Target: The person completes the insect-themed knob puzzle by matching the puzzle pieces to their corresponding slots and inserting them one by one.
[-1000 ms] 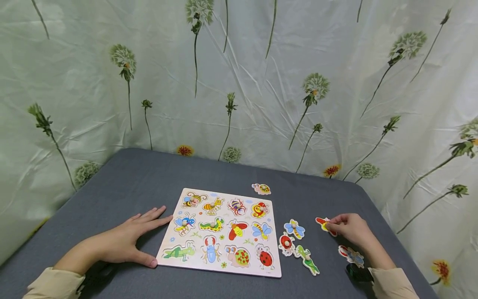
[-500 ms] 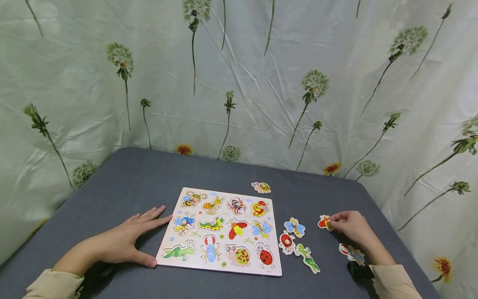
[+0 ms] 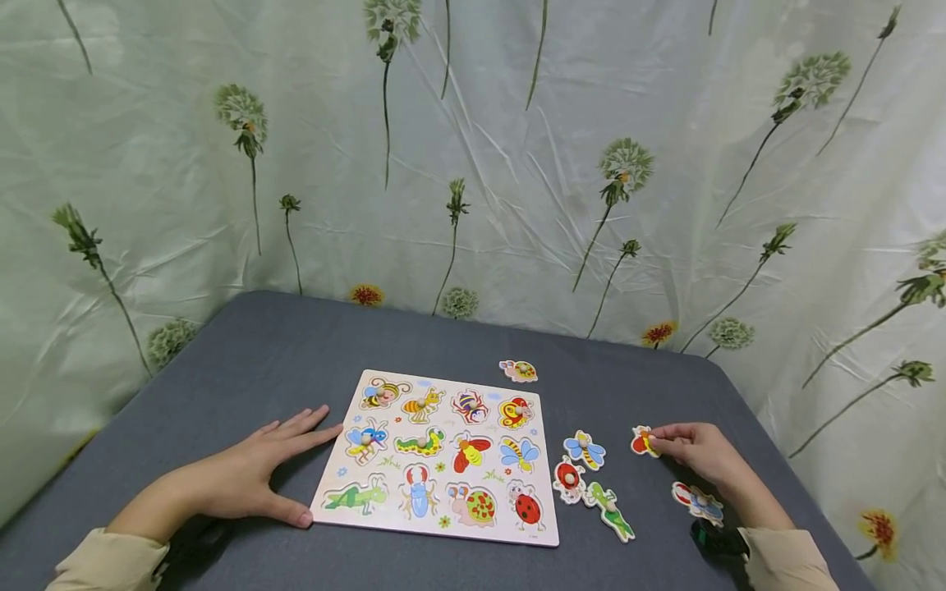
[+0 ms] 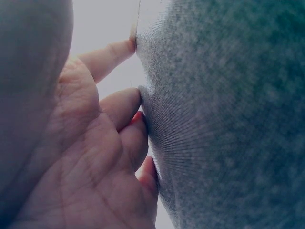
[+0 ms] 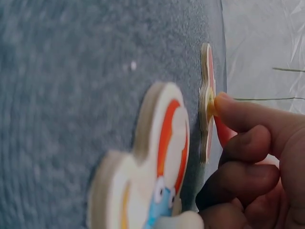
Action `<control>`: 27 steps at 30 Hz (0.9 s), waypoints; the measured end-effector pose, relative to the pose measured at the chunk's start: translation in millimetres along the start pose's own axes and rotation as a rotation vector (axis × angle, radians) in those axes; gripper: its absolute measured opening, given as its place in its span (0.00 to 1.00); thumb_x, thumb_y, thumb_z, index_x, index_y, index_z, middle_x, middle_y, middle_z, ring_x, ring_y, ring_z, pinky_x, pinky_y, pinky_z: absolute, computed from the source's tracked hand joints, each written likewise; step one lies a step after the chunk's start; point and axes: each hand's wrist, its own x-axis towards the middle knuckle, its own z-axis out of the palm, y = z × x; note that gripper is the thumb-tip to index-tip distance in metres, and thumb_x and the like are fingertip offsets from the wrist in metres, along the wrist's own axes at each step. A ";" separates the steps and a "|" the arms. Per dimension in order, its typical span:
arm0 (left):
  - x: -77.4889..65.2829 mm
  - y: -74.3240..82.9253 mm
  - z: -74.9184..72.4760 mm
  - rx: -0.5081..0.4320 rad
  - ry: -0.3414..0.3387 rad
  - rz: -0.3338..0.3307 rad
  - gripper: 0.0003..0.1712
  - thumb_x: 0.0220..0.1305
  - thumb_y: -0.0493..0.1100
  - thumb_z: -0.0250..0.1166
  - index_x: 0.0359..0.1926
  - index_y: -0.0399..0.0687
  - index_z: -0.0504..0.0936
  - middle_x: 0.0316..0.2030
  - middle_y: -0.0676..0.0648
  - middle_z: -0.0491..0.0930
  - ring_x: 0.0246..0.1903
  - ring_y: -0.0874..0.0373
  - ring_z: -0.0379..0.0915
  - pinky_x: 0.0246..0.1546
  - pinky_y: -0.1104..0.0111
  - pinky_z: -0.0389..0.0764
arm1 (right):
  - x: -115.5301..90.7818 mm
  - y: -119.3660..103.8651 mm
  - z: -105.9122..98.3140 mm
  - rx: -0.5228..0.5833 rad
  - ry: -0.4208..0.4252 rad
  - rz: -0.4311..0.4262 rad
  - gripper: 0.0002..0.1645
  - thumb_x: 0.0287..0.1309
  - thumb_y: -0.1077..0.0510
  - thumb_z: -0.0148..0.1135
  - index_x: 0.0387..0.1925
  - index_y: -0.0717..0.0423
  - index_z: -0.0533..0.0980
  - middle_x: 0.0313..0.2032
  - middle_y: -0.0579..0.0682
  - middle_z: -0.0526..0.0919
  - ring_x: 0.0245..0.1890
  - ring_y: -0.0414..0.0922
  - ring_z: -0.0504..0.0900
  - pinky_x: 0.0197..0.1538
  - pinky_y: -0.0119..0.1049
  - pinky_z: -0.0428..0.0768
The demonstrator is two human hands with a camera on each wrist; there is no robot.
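Note:
A wooden insect puzzle board (image 3: 436, 532) lies on the dark grey table. My left hand (image 3: 244, 472) is spread flat at its left side, thumb and index fingertip touching the edge; in the left wrist view its fingertips (image 4: 121, 102) press on the cloth. To the right of the board my right hand (image 3: 705, 455) pinches the knob of a red and yellow firefly puzzle piece (image 3: 645, 442). In the right wrist view that firefly piece (image 5: 208, 102) appears edge-on, with thumb and finger at its knob. A blue stag beetle piece (image 3: 698, 502) lies close below the right hand.
Beside the board's right edge lie a dragonfly piece (image 3: 585, 451), a ladybug piece (image 3: 568, 480) and a grasshopper piece (image 3: 610, 510). A snail piece (image 3: 519, 371) lies behind the board. A dandelion-print curtain (image 3: 517, 164) hangs behind the table.
The firefly piece has turned under my right hand's fingers and shifted slightly right. My left hand and the board have stayed in place.

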 end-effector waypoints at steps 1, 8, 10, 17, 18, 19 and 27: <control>0.0 -0.1 -0.1 0.000 0.002 0.002 0.65 0.51 0.70 0.80 0.85 0.62 0.61 0.86 0.33 0.47 0.82 0.21 0.43 0.72 0.21 0.46 | 0.3 0.3 0.3 -0.001 -0.001 -0.004 0.24 0.74 0.50 0.67 0.56 0.68 0.85 0.37 0.39 0.87 0.34 0.36 0.74 0.37 0.30 0.76; 0.5 0.1 0.3 -0.007 0.001 0.002 0.65 0.50 0.70 0.81 0.85 0.62 0.61 0.86 0.34 0.48 0.82 0.21 0.42 0.73 0.22 0.45 | 2.4 1.4 2.1 0.028 -0.006 -0.021 0.25 0.78 0.51 0.62 0.60 0.71 0.81 0.32 0.40 0.83 0.28 0.37 0.71 0.34 0.31 0.73; 0.4 0.3 0.3 -0.007 0.001 0.000 0.65 0.50 0.70 0.81 0.85 0.62 0.62 0.86 0.33 0.48 0.82 0.21 0.42 0.73 0.22 0.44 | 3.0 1.2 2.0 0.030 -0.010 -0.021 0.26 0.79 0.51 0.61 0.61 0.71 0.81 0.32 0.40 0.83 0.28 0.37 0.71 0.35 0.31 0.73; 0.5 1.0 -0.2 -0.004 0.004 -0.001 0.65 0.50 0.71 0.81 0.85 0.62 0.62 0.86 0.34 0.48 0.82 0.22 0.42 0.73 0.21 0.44 | 0.5 -6.3 2.9 0.062 -0.032 -0.053 0.26 0.80 0.52 0.58 0.63 0.72 0.78 0.27 0.40 0.75 0.25 0.37 0.68 0.31 0.32 0.69; 0.4 1.2 -0.3 -0.003 0.005 0.000 0.65 0.49 0.71 0.81 0.85 0.62 0.62 0.86 0.34 0.48 0.82 0.22 0.42 0.73 0.21 0.44 | -0.3 -8.2 3.3 0.070 -0.042 -0.066 0.26 0.80 0.53 0.58 0.63 0.73 0.77 0.26 0.40 0.74 0.25 0.37 0.67 0.30 0.33 0.68; 0.4 1.4 -0.3 -0.002 0.006 0.000 0.65 0.49 0.71 0.81 0.85 0.61 0.62 0.86 0.34 0.48 0.82 0.22 0.42 0.73 0.21 0.44 | -1.1 -10.2 3.8 0.074 -0.051 -0.080 0.26 0.80 0.53 0.57 0.63 0.73 0.77 0.26 0.40 0.72 0.24 0.36 0.66 0.29 0.33 0.67; 0.5 2.4 0.0 0.001 0.003 -0.004 0.66 0.50 0.72 0.80 0.85 0.60 0.62 0.86 0.33 0.48 0.82 0.22 0.43 0.73 0.21 0.44 | -1.4 -26.3 11.1 0.078 -0.093 -0.181 0.25 0.81 0.54 0.58 0.63 0.72 0.76 0.30 0.45 0.75 0.27 0.36 0.65 0.29 0.36 0.63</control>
